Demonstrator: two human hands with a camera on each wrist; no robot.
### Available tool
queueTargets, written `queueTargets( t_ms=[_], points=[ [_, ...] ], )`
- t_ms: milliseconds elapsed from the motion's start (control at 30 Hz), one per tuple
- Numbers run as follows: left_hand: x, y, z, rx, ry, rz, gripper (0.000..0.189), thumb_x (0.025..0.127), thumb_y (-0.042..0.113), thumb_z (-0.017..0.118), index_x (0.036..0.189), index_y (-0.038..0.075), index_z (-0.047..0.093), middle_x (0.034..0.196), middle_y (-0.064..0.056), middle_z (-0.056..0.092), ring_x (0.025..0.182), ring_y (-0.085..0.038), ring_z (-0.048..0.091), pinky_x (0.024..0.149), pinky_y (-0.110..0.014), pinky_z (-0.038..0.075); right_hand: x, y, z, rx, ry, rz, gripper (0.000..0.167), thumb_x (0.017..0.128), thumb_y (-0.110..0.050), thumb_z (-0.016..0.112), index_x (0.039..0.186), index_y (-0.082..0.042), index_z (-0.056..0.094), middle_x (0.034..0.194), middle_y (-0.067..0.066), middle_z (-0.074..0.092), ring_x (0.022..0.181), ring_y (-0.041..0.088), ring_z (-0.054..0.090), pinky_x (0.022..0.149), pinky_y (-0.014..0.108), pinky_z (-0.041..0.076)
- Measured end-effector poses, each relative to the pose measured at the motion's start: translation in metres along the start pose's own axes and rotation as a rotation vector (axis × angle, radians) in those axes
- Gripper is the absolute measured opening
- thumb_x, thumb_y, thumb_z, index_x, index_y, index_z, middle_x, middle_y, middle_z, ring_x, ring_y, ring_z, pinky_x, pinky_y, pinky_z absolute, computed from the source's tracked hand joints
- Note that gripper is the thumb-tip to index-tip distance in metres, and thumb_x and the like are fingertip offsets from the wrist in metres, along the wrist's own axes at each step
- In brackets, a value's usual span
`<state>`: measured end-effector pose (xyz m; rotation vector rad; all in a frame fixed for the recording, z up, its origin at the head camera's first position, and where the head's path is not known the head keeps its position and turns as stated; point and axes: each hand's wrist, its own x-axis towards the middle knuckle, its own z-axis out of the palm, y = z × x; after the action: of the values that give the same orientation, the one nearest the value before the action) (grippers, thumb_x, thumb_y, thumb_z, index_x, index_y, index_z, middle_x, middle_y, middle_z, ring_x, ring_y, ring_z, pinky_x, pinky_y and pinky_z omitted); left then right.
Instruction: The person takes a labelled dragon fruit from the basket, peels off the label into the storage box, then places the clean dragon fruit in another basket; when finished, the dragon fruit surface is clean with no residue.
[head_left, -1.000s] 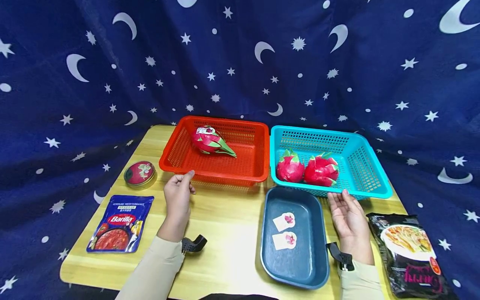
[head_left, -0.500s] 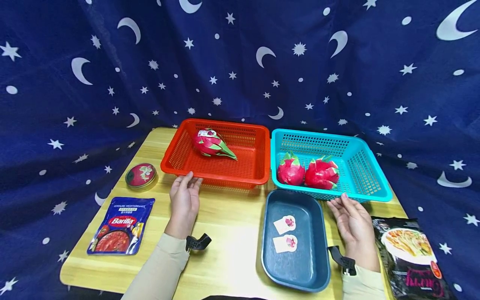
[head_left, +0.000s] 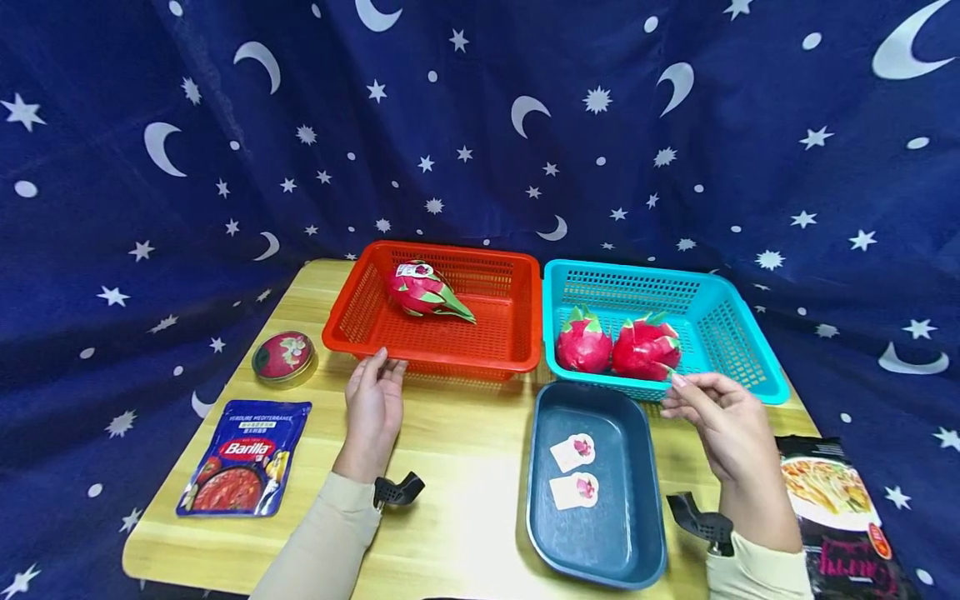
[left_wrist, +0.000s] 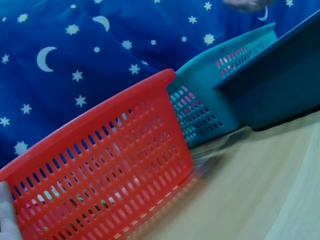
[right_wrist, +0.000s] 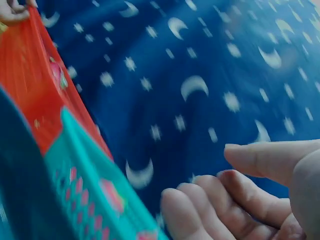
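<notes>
My left hand touches the front of the red basket near its left corner, its fingers just below the rim. A dragon fruit with a white label lies inside that basket. My right hand hovers by the front rim of the turquoise basket, fingers loosely bent and nothing visible between them. Two dragon fruits, one on the left and one beside it, sit in the turquoise basket. From the right wrist view, the thumb stands apart from the bent fingers.
A dark blue tray holds two label cards. Left on the table are a round tin and a Barilla pouch. A black noodle packet lies at the right. Behind hangs a starry curtain.
The right hand has lifted from the turquoise basket's front rim and turned, its fingers bending. Earlier, the left hand's fingers spread toward the red basket's rim. Both baskets stay put.
</notes>
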<state>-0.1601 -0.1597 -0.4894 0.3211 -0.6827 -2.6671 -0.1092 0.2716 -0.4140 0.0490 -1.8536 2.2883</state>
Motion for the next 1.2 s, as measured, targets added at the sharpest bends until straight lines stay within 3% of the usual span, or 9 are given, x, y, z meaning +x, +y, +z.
queueTargets(
  t_ms=[133,267,400,500,633,767,867,1000,1200],
  points=[
    [0.001,0.000,-0.002,-0.014,-0.008,0.021,0.016,0.107,-0.003,0.056,0.092,-0.001,0.059,0.094,-0.014,0.061,0.086,-0.023,0.063,0.086,-0.033,0.058,0.028,-0.021,0.043,-0.271,-0.205,-0.033,0.022,0.103,-0.004,0.069,0.107,0.016,0.063,0.092,0.016,0.071,0.075,0.025,0.074,0.071,0.036,0.063],
    [0.003,-0.002,-0.003,-0.012,-0.032,0.028,0.019,0.107,-0.004,0.057,0.088,0.000,0.057,0.092,-0.013,0.062,0.085,-0.023,0.064,0.085,-0.033,0.058,0.061,-0.032,0.091,-0.523,-0.388,-0.017,0.030,0.104,-0.017,0.070,0.113,0.011,0.065,0.099,0.018,0.073,0.083,0.029,0.075,0.078,0.035,0.062],
    [0.003,-0.003,-0.004,-0.009,-0.050,0.024,0.019,0.107,-0.004,0.056,0.088,0.000,0.057,0.092,-0.013,0.062,0.085,-0.023,0.064,0.086,-0.033,0.058,0.097,-0.027,0.145,-0.608,-0.565,0.008,0.028,0.104,-0.019,0.071,0.115,0.006,0.069,0.103,0.019,0.073,0.092,0.039,0.073,0.085,0.042,0.061],
    [0.004,-0.001,-0.007,-0.014,-0.056,0.030,0.019,0.108,-0.004,0.055,0.089,0.000,0.057,0.092,-0.014,0.062,0.085,-0.023,0.064,0.086,-0.032,0.059,0.124,-0.010,0.191,-0.674,-0.648,0.025,0.028,0.103,-0.020,0.072,0.117,0.004,0.070,0.106,0.019,0.073,0.097,0.042,0.071,0.087,0.044,0.059],
    [0.005,0.000,-0.009,-0.025,-0.049,0.027,0.021,0.107,-0.005,0.055,0.087,0.000,0.057,0.091,-0.014,0.062,0.084,-0.023,0.064,0.083,-0.032,0.060,0.156,0.028,0.246,-0.925,-0.703,0.006,0.032,0.103,-0.023,0.070,0.124,0.002,0.069,0.117,0.015,0.072,0.107,0.033,0.067,0.093,0.039,0.053],
    [0.003,-0.003,-0.010,-0.033,-0.043,0.008,0.023,0.106,-0.006,0.056,0.085,0.000,0.058,0.090,-0.013,0.062,0.081,-0.023,0.065,0.082,-0.032,0.061,0.173,0.062,0.278,-1.142,-0.793,0.001,0.039,0.105,-0.019,0.065,0.136,0.005,0.062,0.133,0.018,0.065,0.123,0.030,0.060,0.105,0.038,0.046],
    [0.001,-0.004,-0.011,-0.021,-0.055,0.001,0.022,0.106,-0.006,0.058,0.085,0.001,0.057,0.090,-0.013,0.062,0.081,-0.022,0.065,0.082,-0.031,0.061,0.175,0.075,0.291,-1.201,-0.819,0.013,0.047,0.105,-0.015,0.064,0.145,0.006,0.052,0.143,0.022,0.057,0.132,0.033,0.053,0.111,0.039,0.041],
    [0.002,-0.001,-0.011,-0.012,-0.075,-0.003,0.020,0.105,-0.004,0.060,0.086,0.001,0.056,0.092,-0.013,0.061,0.083,-0.022,0.065,0.083,-0.030,0.060,0.177,0.083,0.302,-1.218,-0.746,0.025,0.055,0.104,-0.009,0.061,0.153,0.006,0.042,0.151,0.025,0.047,0.139,0.038,0.044,0.113,0.041,0.038],
    [0.004,0.003,-0.012,-0.008,-0.064,0.007,0.021,0.106,-0.005,0.058,0.086,0.001,0.056,0.092,-0.013,0.061,0.084,-0.022,0.064,0.084,-0.031,0.060,0.180,0.098,0.309,-1.186,-0.680,0.018,0.043,0.099,-0.011,0.075,0.135,0.003,0.056,0.132,0.017,0.063,0.115,0.029,0.059,0.096,0.035,0.047]
  ],
)
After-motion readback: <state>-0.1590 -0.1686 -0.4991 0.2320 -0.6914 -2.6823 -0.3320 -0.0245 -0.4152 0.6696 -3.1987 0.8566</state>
